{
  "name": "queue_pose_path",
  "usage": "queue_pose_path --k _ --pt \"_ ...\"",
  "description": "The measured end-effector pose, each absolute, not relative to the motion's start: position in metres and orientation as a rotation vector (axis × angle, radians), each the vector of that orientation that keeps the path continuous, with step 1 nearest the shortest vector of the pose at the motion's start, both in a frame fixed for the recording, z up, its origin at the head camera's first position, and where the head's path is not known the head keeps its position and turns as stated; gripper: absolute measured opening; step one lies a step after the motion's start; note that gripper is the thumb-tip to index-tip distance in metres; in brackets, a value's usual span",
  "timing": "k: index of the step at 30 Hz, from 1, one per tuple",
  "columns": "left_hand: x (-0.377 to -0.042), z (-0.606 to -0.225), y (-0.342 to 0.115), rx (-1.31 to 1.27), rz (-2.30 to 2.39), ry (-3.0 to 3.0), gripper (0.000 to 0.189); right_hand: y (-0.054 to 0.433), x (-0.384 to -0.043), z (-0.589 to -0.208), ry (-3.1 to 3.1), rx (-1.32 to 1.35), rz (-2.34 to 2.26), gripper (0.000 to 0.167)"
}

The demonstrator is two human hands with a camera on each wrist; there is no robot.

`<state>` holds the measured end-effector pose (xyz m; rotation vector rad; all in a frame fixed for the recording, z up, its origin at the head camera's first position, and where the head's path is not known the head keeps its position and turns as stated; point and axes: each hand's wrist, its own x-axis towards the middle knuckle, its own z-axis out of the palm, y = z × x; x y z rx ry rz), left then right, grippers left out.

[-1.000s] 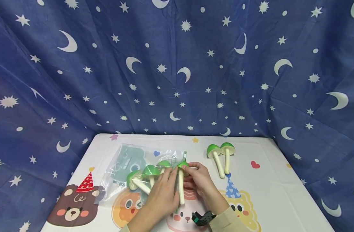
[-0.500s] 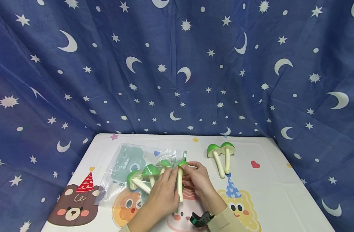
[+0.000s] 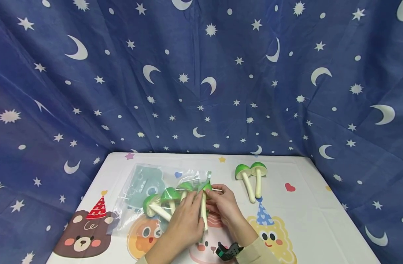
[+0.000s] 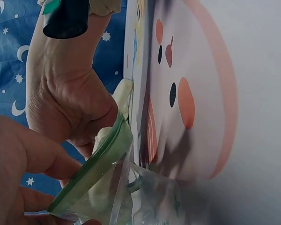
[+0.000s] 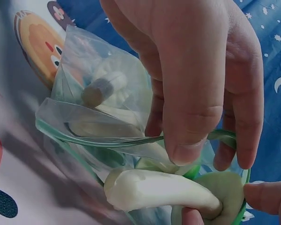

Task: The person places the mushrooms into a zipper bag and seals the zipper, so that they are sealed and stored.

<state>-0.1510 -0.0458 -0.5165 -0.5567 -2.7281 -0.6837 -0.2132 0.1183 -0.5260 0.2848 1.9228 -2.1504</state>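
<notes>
While my left hand (image 3: pixel 185 223) holds the clear bag (image 3: pixel 125 216) by its green rim, my right hand (image 3: pixel 225 207) pinches a green-capped mushroom (image 3: pixel 204 212) by its cap at the bag's mouth; three more mushrooms (image 3: pixel 170 194) show inside, and two others (image 3: pixel 258 183) lie side by side on the white table (image 3: pixel 315 205).

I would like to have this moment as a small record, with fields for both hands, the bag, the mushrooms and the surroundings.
Left hand: grips the bag's rim
Right hand: holds a green-capped mushroom by the cap, at the bag's mouth
Bag: clear plastic, green seal, open, on the table
Inside it: at least three mushrooms
Loose pair: caps together, beyond the right hand
Backdrop: blue, moons and stars
</notes>
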Motion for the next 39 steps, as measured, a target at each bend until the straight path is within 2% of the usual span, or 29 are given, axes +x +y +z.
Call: queue_pose_path --k 21,26,33,39 --pt "-0.15 -0.518 -0.046 -0.565 -0.657 -2.729 0.08 0.121 -0.211 -0.536 1.766 0.296 -2.145 0.058" --pt "-0.15 -0.518 -0.046 -0.566 -0.667 -2.732 0.081 0.122 -0.212 -0.535 1.726 0.305 -2.147 0.052" --pt "-0.15 -0.516 -0.046 -0.544 -0.68 -2.737 0.078 0.123 -0.212 -0.533 1.729 0.297 -2.137 0.035" --pt "-0.149 -0.516 -0.047 -0.537 -0.682 -2.751 0.079 0.123 -0.212 -0.534 1.723 0.337 -2.155 0.039"
